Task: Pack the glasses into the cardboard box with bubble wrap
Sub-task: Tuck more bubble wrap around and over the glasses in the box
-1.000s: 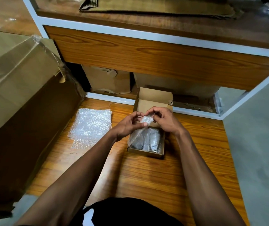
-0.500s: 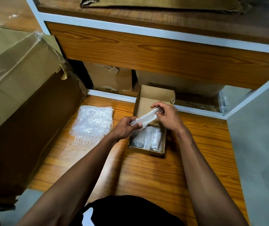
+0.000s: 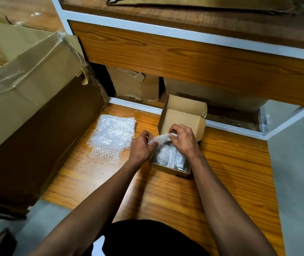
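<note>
Both hands pinching bubble wrap over the small box.
We see our left hand [image 3: 141, 146] and right hand [image 3: 183, 138], fingers curled, each pinching an end of a crumpled clear bubble wrap strip [image 3: 160, 138] above the small open brown cardboard box [image 3: 181, 115]; clear glasses [image 3: 171, 158] lie inside it under wrap. A flat clear bubble wrap sheet [image 3: 113, 134] lies left of the box on the wooden floor [image 3: 166, 196], a big taped cardboard carton [image 3: 27, 100] farther left.

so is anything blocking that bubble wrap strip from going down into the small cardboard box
Nothing visible does. Both the left hand and right hand pinch the crumpled clear bubble wrap strip right above the small open brown cardboard box, whose lid stands open; only wrapped glasses lie beneath.
</note>
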The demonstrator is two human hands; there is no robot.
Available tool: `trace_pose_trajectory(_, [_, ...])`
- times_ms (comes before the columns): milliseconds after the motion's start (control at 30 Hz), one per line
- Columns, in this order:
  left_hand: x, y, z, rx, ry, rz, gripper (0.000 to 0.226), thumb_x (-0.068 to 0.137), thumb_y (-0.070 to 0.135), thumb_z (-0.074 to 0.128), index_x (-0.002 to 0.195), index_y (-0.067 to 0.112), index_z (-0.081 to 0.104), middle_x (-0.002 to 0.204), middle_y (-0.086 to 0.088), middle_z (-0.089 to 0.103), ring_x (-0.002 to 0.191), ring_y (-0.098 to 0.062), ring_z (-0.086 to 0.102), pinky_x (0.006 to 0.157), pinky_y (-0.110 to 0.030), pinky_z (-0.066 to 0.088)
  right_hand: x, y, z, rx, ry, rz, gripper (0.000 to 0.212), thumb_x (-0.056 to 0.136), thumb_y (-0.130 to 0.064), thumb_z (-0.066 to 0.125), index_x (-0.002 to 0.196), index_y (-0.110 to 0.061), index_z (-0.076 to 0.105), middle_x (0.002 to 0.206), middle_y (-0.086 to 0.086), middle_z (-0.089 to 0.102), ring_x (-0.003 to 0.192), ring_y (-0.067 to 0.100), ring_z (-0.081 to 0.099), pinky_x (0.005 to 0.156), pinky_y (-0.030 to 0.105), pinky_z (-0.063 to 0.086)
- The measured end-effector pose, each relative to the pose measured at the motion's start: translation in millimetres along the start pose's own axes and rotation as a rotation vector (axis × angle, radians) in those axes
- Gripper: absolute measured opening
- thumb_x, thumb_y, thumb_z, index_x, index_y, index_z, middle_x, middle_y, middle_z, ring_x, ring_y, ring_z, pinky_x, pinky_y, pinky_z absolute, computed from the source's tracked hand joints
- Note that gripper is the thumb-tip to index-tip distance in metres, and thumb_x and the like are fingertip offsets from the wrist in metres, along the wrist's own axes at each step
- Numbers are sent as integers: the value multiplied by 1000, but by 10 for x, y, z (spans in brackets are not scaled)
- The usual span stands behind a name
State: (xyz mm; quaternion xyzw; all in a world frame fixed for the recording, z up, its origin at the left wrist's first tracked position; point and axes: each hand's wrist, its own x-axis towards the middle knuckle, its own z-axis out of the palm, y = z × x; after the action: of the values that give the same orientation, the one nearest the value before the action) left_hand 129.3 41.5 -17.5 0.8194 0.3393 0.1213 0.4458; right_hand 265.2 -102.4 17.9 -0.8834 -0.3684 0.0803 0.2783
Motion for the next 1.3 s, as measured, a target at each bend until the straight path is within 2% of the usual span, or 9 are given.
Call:
trace_pose_trajectory(67, [-41,2,38,48,14,56,23,91,26,82,98,24,60,87,0,72,71,-18,66,63,-31,50,-21,-28,62,-25,22,10,16,95,-15,73,102,-21,60,98,0,59,87,18,59,71,32,51])
trace_pose_trajectory(167, [-70,8,94,120,50,151,22,90,19,79,93,25,58,89,1,69,74,-20,63,69,-36,53,-32,-54,142,-69,41,-12,20,95,-12,69,100,-23,53,98,-1,53,82,19,57,68,33,53])
trace_pose_trajectory(367, [-123,3,205,267,64,263,24,94,18,73,106,23,53,97,-3,66,77,-23,60,65,-35,46,-21,-14,267,-132,-4,-64,9,98,-12,66,105,-16,69,101,2,57,82,23,61,71,35,55])
trace_pose_trajectory(567, [-138,-71,286,322,38,278,21,95,21,71,115,21,64,96,-9,62,77,-33,64,61,-36,47,-51,82,320,-175,-65,-61,20,99,-14,66,112,-21,79,106,2,72,93,27,69,78,39,59])
trace_pose_trajectory(700, [-161,-151,327,355,20,291,22,99,29,66,114,13,69,101,-9,58,81,-32,63,65,-37,48,-78,36,314,-312,-99,-82,33,98,-8,62,120,-27,78,112,-2,74,102,23,63,79,39,57])
trace_pose_trajectory(833, [-253,-227,347,485,38,324,43,103,48,45,121,20,71,113,-4,52,102,-22,55,85,-38,50,-75,0,302,-397,-96,-83,40,96,-6,61,124,-30,76,112,-1,76,101,24,62,78,40,57])
trace_pose_trajectory(1067, [-329,-214,302,691,-7,311,50,103,48,27,128,30,67,123,-2,48,112,-21,45,88,-43,34,-105,-33,323,-443,-108,-57,42,99,-11,55,131,-34,71,112,1,76,107,26,62,78,39,54])
trace_pose_trajectory(1200, [-380,-213,249,654,-8,324,49,102,48,31,133,28,62,134,-4,50,118,-23,47,93,-45,38,-190,-2,365,-457,-85,-58,39,99,-11,61,133,-27,69,120,0,68,111,24,58,78,37,52])
trace_pose_trajectory(1300, [-422,-225,211,656,24,363,37,99,49,43,122,24,60,133,-3,51,115,-24,49,92,-45,40,-262,39,391,-471,-40,-4,30,98,-18,66,128,-23,69,116,2,61,106,22,57,79,37,52])
